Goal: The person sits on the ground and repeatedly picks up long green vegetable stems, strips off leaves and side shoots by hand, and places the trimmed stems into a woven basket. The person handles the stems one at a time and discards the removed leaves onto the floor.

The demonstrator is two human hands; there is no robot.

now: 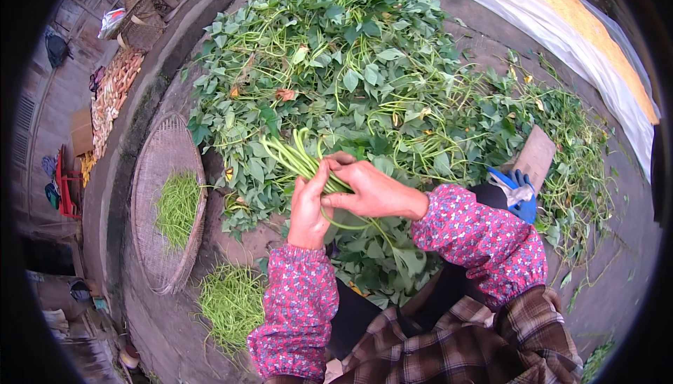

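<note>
A bunch of long green leaf stems [294, 155] is gripped between both hands in the middle of the view, its cut-looking ends pointing up and left. My left hand [309, 208] closes around the bunch from below. From the right, my right hand [365, 187] pinches the same stems with thumb and fingers. One stem [344, 226] loops down below the hands towards a drooping leaf. Loose leaves [376, 258] lie between my knees. Beyond the hands spreads a large heap of leafy vines [342, 68], probably sweet potato.
To the left, a round woven bamboo tray [150, 215] holds thin green stems [181, 208]; a second stem pile [231, 305] lies on the ground. Blue-and-white gloves [518, 194] rest beside a board [535, 155] at right. Plastic sheeting [578, 63] carries yellow grain [589, 26]. Corn cobs [113, 100] lie beyond a low kerb.
</note>
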